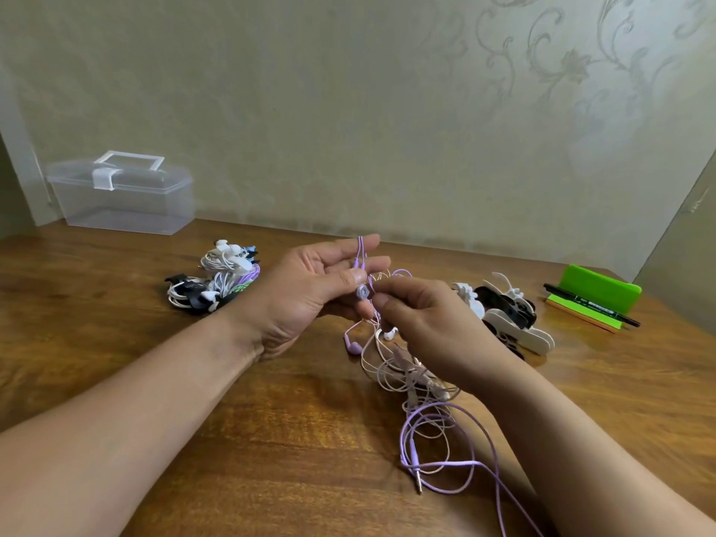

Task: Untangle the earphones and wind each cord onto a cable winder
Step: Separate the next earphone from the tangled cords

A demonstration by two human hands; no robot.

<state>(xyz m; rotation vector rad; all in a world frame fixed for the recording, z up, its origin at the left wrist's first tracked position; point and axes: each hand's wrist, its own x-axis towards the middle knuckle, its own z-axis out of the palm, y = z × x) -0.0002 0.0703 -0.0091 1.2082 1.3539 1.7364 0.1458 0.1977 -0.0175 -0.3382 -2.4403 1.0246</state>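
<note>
Pinched purple earbud (pixel 363 292) between left hand (pixel 310 288) thumb and right hand (pixel 426 323) fingertips, both clamped. Found tangle (pixel 418 385) sprawled on table (pixel 294 420) beneath. Judged cords light, limp, snag-prone; best gripped near bud.

No legible text; white print on black marker (pixel 592 304) blurred

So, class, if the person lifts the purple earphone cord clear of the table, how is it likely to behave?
Probably floppy: the purple cord lies in loose loops on the table and hangs slack from the left hand. Likely light, since a mere pinch holds it up. It may well drag the pale cord along, as their loops overlap.
</note>
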